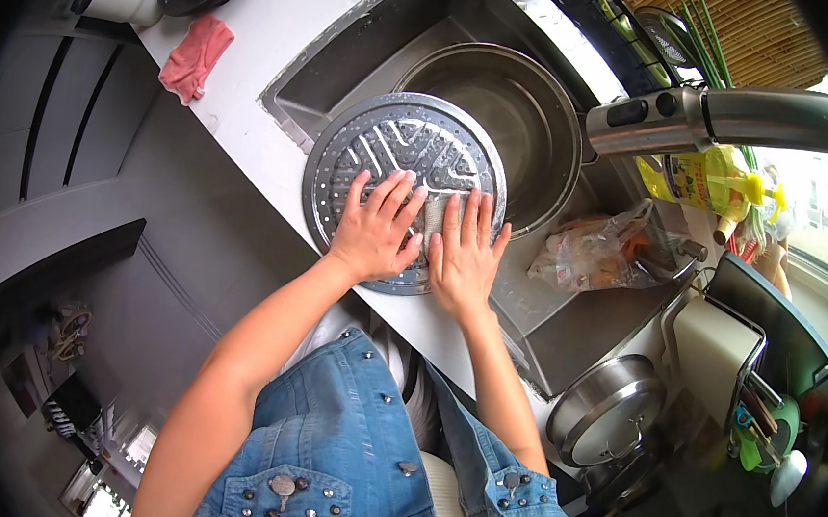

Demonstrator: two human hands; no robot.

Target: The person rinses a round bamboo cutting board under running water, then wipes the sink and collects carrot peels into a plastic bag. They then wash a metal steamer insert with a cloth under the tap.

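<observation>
A round perforated metal steamer plate [411, 118], wet and soapy, lies across the front edge of the sink and overlaps the rim of a large steel pot [538, 107] inside it. My left hand [379, 230] rests on its near left part, fingers spread. On the near right part lies my right hand [465, 252], palm down. A greyish scouring cloth [434, 216] shows between the two hands, beside and partly under the right fingers. How far it extends beneath that hand is hidden.
The steel sink [372, 63] also holds a clear plastic bag [592, 252] with orange contents. A faucet [647, 124] reaches over from the right. A pink cloth [196, 58] lies at the counter's left edge. A lidded pot [607, 412] and a yellow bottle [701, 182] stand at right.
</observation>
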